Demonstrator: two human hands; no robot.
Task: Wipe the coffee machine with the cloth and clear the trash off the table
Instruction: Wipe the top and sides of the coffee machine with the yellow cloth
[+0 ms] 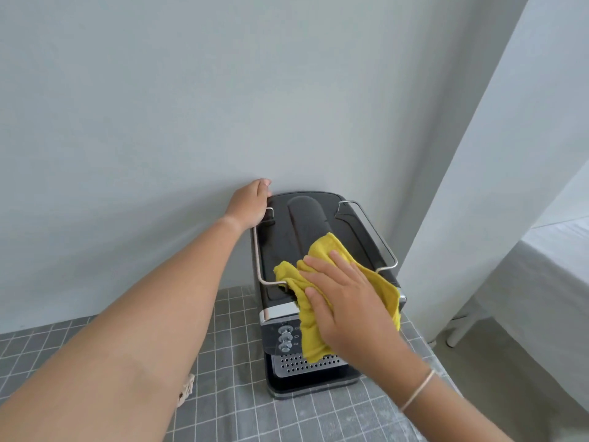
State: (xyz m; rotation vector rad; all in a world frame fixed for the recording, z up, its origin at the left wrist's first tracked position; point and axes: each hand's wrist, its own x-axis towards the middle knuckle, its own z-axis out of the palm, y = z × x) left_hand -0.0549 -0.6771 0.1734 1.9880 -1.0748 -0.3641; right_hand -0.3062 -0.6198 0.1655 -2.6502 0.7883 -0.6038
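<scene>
The right hand (347, 301) pressed the crumpled yellow cloth (322, 282), fingers flat, onto the black coffee machine (296, 224) on the grey checked table (223, 393). The left hand (250, 202) gripped its rear corner. Cloth could snag the wire rail (373, 228).

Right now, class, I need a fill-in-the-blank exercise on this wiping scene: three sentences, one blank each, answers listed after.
1. The right hand presses a cloth whose colour is ____.
2. The left hand steadies the coffee machine at its back ____ corner.
3. The tablecloth is grey with a white ____ pattern.

Answers: yellow; left; grid
</scene>
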